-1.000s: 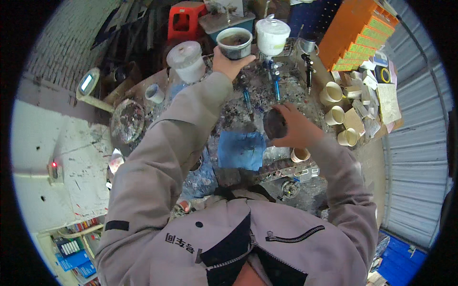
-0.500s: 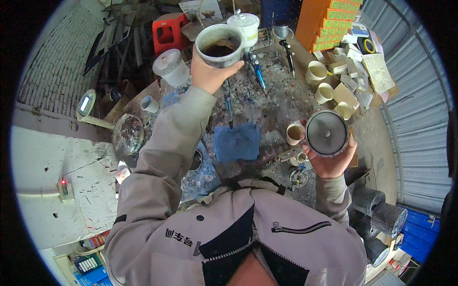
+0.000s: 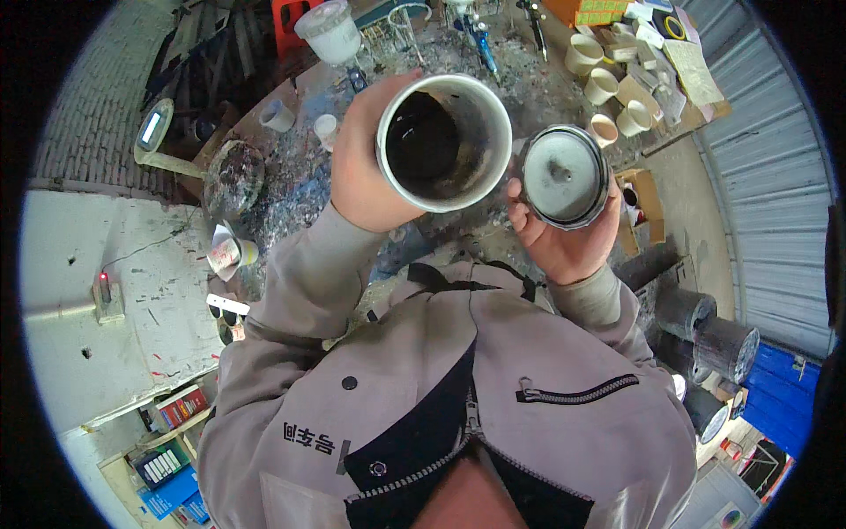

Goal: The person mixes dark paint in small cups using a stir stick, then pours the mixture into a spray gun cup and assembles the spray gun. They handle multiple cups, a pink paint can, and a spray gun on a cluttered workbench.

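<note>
A wide pale cup (image 3: 483,150) with dark liquid (image 3: 423,132) inside is in the left grip (image 3: 366,159), held above the tabletop (image 3: 520,81), its mouth turned up toward the camera. That grip is clamped on the cup's left wall. Just right of the cup, across a narrow gap, the right grip (image 3: 575,242) is closed around the lower edge of a round dark-rimmed piece (image 3: 560,175) with a pale grey face; whether it is a lid or a vessel's underside I cannot tell. Left of the left grip and near it stands a small white cup (image 3: 326,130); farther left lies a paint-smeared disc (image 3: 233,179). Beyond that grip is a white tub (image 3: 330,35). Past the right grip, up and to its right, stand several cream cups (image 3: 602,86), and a cardboard box (image 3: 649,204) sits to its right
</note>
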The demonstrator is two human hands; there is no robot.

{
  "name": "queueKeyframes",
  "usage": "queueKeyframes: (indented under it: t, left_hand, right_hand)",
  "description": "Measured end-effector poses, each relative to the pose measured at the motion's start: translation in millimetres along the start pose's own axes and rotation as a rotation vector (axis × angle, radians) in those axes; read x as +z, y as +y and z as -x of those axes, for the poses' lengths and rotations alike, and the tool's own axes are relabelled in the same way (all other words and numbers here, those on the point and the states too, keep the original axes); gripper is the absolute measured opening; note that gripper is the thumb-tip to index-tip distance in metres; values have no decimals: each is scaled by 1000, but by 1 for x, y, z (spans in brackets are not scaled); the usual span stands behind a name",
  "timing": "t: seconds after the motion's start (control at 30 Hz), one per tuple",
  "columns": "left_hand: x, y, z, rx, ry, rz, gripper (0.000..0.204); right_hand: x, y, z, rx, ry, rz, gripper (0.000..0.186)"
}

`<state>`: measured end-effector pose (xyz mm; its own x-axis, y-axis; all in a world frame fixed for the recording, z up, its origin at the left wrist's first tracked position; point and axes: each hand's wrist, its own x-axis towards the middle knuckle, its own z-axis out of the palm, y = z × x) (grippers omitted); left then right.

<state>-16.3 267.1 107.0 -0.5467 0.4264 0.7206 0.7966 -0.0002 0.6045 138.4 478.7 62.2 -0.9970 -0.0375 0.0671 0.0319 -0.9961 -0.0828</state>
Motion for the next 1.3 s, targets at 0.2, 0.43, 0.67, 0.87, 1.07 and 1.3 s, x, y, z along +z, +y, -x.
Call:
queueKeyframes:
  t: [0.2, 0.43, 0.67, 0.87, 1.07, 1.3]
  left_hand:
    - [-18, 28, 50, 20, -54, -92, 82]
    - [5, 53, 95, -57, 12, 215, 91]
    - [35, 73, 94, -5, -29, 338, 95]
    - [97, 113, 63, 207, -27, 320, 81]
    - [200, 166, 54, 134, -170, 464, 75]
    - [316, 205, 81, 249, -418, 375, 118]
  right_hand:
    - [-6, 39, 53, -35, 11, 5, 88]
    - [-3, 53, 104, -38, 2, 2, 94]
    - [4, 42, 147, -165, -7, 122, 84]
    - [-6, -1, 204, -265, -65, 91, 99]
    - [-11, -57, 294, -507, -12, 136, 93]
    - [-11, -115, 394, -822, 168, 215, 90]
